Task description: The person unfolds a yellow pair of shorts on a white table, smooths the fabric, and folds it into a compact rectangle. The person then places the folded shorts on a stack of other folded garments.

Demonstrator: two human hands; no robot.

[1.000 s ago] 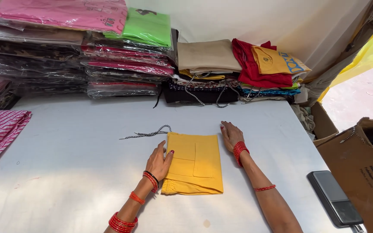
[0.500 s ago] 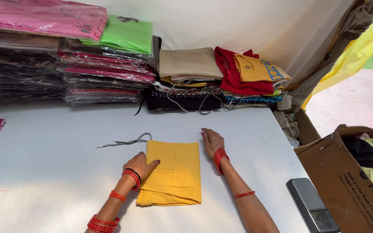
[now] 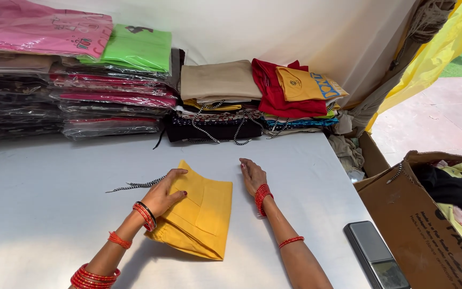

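Near edge of the surface (image 3: 38,225): dark flat device (image 3: 376,256) at the right corner, beside an open cardboard box (image 3: 418,225) of clothes.

Mid-surface: yellow folded garment (image 3: 201,219), folded down to a compact rectangle with a pocket showing. My left hand (image 3: 164,194) lies on its left part, fingers lightly curled, lifting the left flap off the surface. My right hand (image 3: 252,175) rests flat just beside its right edge, fingers together, holding nothing. A striped drawstring (image 3: 135,185) trails left from under my left hand.

Judgement: mostly folded; the last fold and the stacking remain.

Far edge: wrapped garment stacks (image 3: 81,80) at left, loose folded clothes (image 3: 258,96) at right.
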